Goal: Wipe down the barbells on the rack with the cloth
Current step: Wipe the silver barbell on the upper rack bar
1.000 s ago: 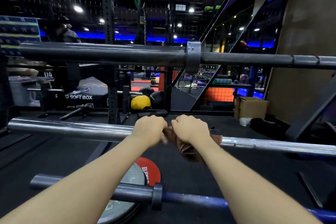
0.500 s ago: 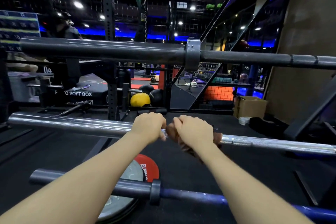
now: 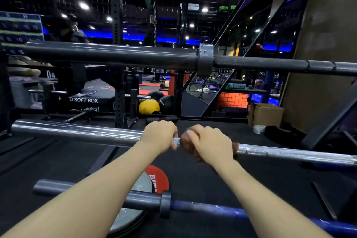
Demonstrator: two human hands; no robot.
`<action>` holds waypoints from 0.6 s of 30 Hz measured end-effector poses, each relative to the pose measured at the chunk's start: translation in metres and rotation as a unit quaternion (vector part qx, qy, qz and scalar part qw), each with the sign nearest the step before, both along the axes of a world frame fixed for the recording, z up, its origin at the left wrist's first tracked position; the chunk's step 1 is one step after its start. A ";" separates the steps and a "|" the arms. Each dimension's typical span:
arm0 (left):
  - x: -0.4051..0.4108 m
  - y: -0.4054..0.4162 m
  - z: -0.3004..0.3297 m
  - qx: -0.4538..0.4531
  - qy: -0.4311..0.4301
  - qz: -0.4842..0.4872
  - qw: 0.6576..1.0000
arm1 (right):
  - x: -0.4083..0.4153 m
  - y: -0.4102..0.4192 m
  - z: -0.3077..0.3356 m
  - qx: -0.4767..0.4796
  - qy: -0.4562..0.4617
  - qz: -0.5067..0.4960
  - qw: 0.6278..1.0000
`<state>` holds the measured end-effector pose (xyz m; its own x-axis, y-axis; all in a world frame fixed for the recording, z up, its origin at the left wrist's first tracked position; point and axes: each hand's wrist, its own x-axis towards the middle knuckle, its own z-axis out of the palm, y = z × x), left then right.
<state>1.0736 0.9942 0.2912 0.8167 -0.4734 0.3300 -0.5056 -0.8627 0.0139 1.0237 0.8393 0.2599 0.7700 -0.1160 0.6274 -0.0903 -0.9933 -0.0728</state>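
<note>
The right hand (image 3: 209, 142) clamped a brown cloth (image 3: 185, 145) around the chrome barbell (image 3: 77, 131); the left hand (image 3: 160, 134) wrapped the bare shaft just beside it. That smooth, knurled bar lay across the middle of the rack, a matte black barbell (image 3: 116, 54) above, a blue-shafted barbell (image 3: 202, 207) below. Dark rubber floor (image 3: 212, 179) carried a red-edged weight plate (image 3: 156, 177); a yellow ball (image 3: 148, 106) sat beyond.

We see our left hand (image 3: 159, 135) curled over the shiny chrome barbell (image 3: 77, 131) just beside our right hand (image 3: 209, 144), which grips a brown cloth (image 3: 185, 145) wrapped round its knurled shaft. A black barbell (image 3: 116, 55) lies above and a blue-shafted barbell (image 3: 202, 207) below, over a red-and-grey weight plate (image 3: 154, 177).
</note>
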 end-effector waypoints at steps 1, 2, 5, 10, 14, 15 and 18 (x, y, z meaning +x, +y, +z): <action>-0.001 0.000 0.001 -0.002 0.003 0.003 1.000 | -0.013 -0.005 -0.016 -0.052 -0.036 0.034 0.997; -0.001 0.000 0.001 -0.005 0.005 0.006 1.000 | -0.020 -0.015 -0.033 -0.096 -0.077 0.068 0.990; -0.001 -0.001 0.000 -0.003 0.006 0.004 1.000 | -0.025 -0.037 -0.044 -0.105 -0.121 0.082 0.984; 0.000 -0.003 0.001 0.010 0.000 0.001 1.000 | -0.007 -0.014 0.001 -0.018 -0.018 -0.025 0.999; -0.002 -0.001 0.001 0.008 0.005 0.004 1.000 | 0.001 -0.013 0.018 0.125 0.070 -0.021 0.989; -0.002 -0.001 0.001 0.006 0.005 0.006 1.000 | -0.006 -0.015 0.007 0.052 0.028 -0.016 0.998; -0.001 -0.001 -0.001 -0.003 0.008 0.008 1.000 | -0.027 -0.028 -0.034 -0.062 -0.112 0.061 0.990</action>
